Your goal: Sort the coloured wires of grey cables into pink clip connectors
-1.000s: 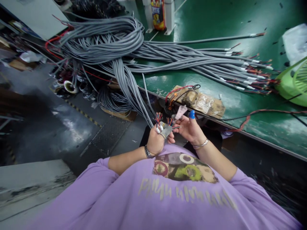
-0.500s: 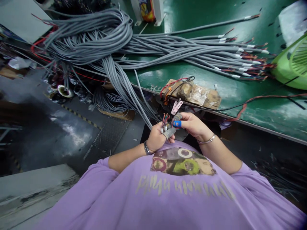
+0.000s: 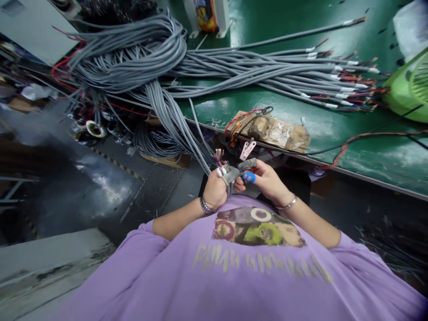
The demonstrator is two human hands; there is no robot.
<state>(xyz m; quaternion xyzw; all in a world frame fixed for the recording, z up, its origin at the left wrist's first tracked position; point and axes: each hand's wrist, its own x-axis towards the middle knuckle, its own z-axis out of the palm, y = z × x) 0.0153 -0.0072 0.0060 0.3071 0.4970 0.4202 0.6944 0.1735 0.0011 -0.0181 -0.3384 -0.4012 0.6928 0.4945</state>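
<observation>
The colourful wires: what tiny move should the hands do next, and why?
Perhaps the right hand should gently spread the colourful wires apart, because they stick up bunched from the left hand and the right fingers are close by.

cables point(image 3: 160, 42): grey | tags point(image 3: 341, 96): white | wire ends point(image 3: 219, 154): multicoloured | table point(image 3: 294, 20): green | shirt point(image 3: 247, 285): lilac | clip point(image 3: 248, 150): pink | thumb cover point(image 3: 249, 177): blue | floor tape point(image 3: 110, 159): yellow-black stripes

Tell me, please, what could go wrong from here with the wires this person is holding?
1. The thin coloured wires stick up loosely by the left hand, so some might bend or tangle.
2. The grey cables run over the edge of the green table; their weight could pull at the held ends.
3. The pink clip is close to the right hand, which might bump it.
</observation>
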